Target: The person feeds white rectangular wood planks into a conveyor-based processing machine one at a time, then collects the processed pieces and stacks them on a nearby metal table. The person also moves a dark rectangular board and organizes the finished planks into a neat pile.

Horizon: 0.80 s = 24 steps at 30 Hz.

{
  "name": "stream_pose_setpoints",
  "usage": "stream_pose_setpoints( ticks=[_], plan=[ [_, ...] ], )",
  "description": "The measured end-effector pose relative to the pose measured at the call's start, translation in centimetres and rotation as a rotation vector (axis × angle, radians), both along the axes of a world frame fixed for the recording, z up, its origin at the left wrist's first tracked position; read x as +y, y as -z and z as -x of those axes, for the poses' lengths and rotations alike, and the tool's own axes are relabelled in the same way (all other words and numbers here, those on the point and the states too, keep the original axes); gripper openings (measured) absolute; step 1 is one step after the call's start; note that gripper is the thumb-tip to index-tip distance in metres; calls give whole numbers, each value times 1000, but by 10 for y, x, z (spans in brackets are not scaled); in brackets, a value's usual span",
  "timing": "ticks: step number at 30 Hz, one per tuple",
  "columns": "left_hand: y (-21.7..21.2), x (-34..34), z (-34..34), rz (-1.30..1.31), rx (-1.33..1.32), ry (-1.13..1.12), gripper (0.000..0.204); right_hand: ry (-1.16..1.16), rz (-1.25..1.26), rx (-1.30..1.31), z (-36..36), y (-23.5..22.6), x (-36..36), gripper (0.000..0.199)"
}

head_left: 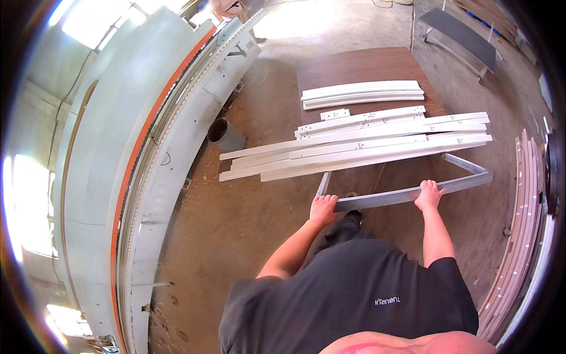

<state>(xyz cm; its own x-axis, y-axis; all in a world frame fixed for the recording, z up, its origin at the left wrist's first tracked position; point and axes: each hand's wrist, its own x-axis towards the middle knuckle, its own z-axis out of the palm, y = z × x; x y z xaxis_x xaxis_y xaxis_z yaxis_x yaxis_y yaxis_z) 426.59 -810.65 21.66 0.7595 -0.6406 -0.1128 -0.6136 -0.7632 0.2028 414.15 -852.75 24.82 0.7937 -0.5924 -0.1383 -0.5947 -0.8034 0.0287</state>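
Close in front of me runs the long grey metal rail [383, 199] of a frame. My left hand [323, 210] is closed over the rail's left end. Further right, my right hand [429, 195] grips the same rail, its fingers curled over the top. At the right corner a grey side bar [466, 163] joins the rail and runs away from me under the load. Several white slotted strips [377, 148] lie stacked across the frame, just beyond both hands. Farther back, more white strips [362, 93] rest on a brown board [354, 64].
A long pale machine [203, 106] with an orange stripe fills the left side. Beside it stands a grey metal bucket [227, 135]. Pinkish-brown boards [513, 248] lie stacked at right. A dark-topped table [463, 38] stands far right; a person [230, 8] is partly visible at the top.
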Motion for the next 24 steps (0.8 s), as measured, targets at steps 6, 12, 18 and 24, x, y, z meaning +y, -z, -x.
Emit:
stream_pose_setpoints(
  ticks=[6, 12, 18, 24],
  plan=[
    [2, 108, 104, -167, 105, 7, 47, -12, -74, 27, 136, -1, 109, 53],
    [22, 198, 209, -268, 182, 21, 48, 7, -77, 95, 264, 1, 215, 52],
    [48, 279, 310, -96, 55, 95, 37, 108, -69, -27, 394, 44, 314, 60],
    [57, 392, 407, 31, -69, 94, 10, 31, -37, -180, 483, 65, 424, 48]
  ],
)
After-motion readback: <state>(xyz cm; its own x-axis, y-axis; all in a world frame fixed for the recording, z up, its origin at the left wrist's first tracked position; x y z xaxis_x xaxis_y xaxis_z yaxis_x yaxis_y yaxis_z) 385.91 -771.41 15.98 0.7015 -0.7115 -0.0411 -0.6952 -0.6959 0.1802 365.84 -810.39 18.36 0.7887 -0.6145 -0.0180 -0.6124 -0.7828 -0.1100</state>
